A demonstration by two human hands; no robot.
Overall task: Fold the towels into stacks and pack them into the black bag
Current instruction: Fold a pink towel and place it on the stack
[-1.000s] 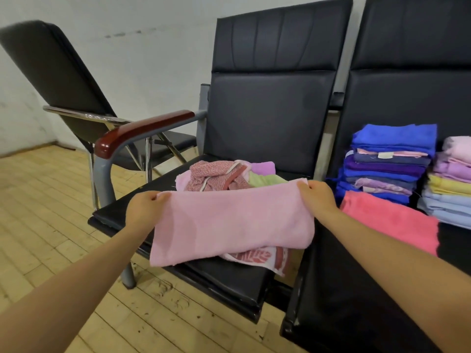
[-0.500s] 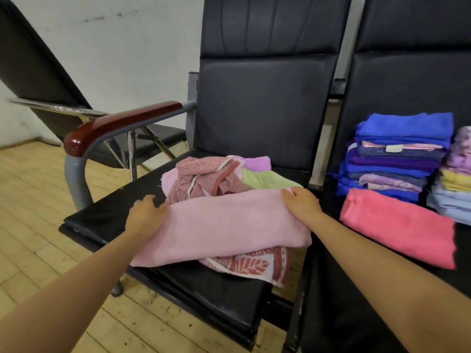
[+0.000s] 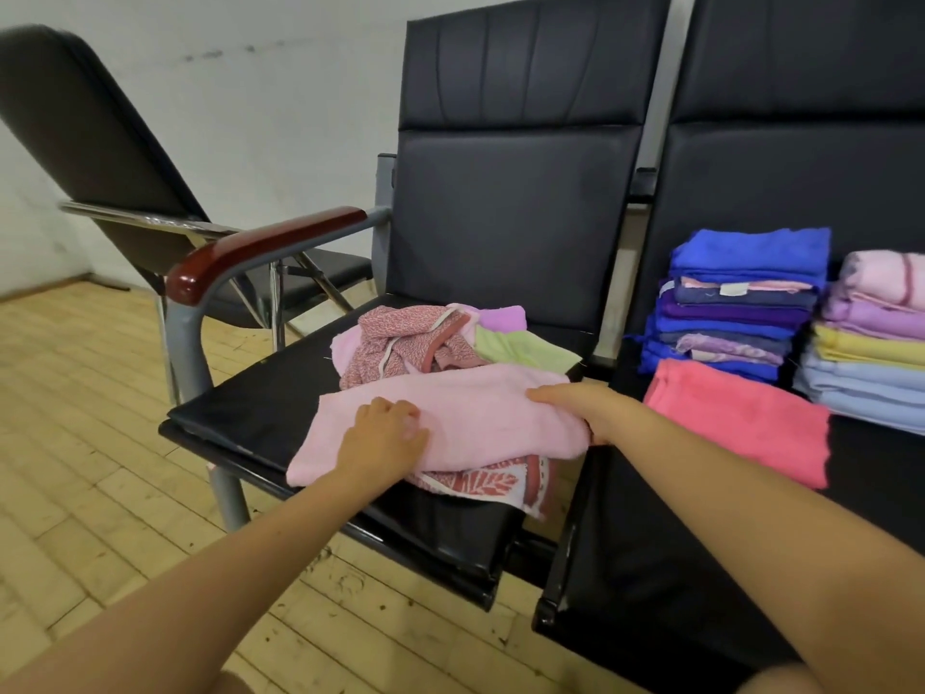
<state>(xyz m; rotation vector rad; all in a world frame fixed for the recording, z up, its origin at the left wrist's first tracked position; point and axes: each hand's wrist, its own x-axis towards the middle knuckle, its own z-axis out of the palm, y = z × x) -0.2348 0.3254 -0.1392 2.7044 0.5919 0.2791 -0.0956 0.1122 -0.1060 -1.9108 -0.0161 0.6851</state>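
Both hands have come in from the pink towel's (image 3: 465, 418) ends since the earlier frame, and the towel, held up a second ago, now lies flat on the heap. Left hand (image 3: 383, 438) rests on the towel's near left part with its fingers curled loosely, knuckles up, pressing down rather than pinching. Right hand (image 3: 583, 408) lies on the towel's right end, fingers stretched leftward over the top; whether the thumb grips the edge underneath cannot be told. This towel is folded into a long band across the left seat (image 3: 260, 418), covering the near side of a heap of unfolded cloths: a red speckled one (image 3: 400, 343), a lilac one (image 3: 503, 318), a green one (image 3: 525, 348), and a red leaf-print one (image 3: 480, 485) poking out below the near edge. On the right seat (image 3: 650, 568) a coral towel (image 3: 741, 418) lies folded flat, just beside the heap. Behind it stands a blue and purple stack (image 3: 741, 303), and to its right a pastel stack (image 3: 871, 343) of pink, lilac, yellow and pale blue. A wooden armrest (image 3: 250, 250) runs along the left seat's far left side.
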